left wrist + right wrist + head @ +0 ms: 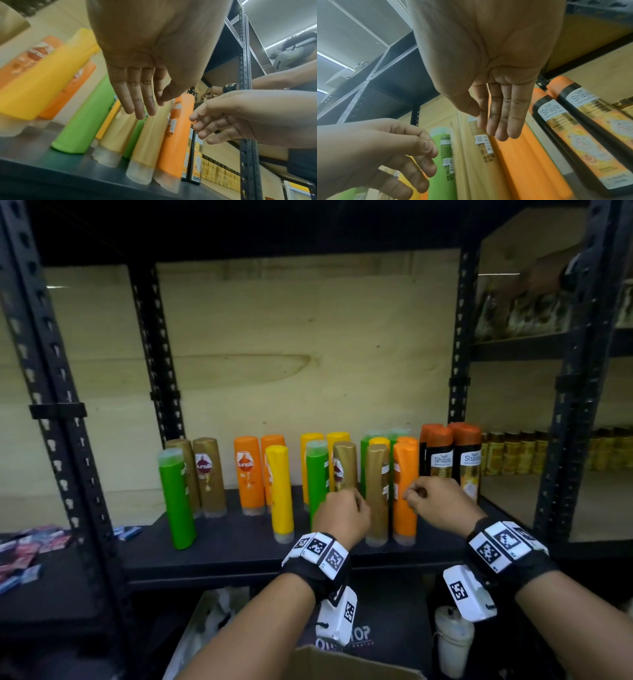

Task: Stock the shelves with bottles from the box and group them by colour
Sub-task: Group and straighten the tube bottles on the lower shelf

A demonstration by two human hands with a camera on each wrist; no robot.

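Note:
Upside-down bottles stand mixed on the black shelf (239, 546): green (176, 498), gold (209, 474), orange (248, 470) and yellow (280, 491) on the left. In the middle are a green bottle (317, 474), a gold bottle (376, 491) and an orange bottle (404, 498). My left hand (346, 494) hovers before the middle green and gold bottles (118, 135), fingers (140, 105) straight, holding nothing. My right hand (416, 491) is level with the orange bottle (522, 155), fingers (498, 121) straight and empty. The cardboard box (342, 662) shows at the bottom edge.
Black bottles with orange caps (440, 460) stand at the shelf's right end beside an upright (460, 354). Amber jars (513, 453) fill the neighbouring bay, where another person's hand (548, 275) reaches high. Sachets (27, 546) lie on the left shelf. A white container (454, 642) sits below.

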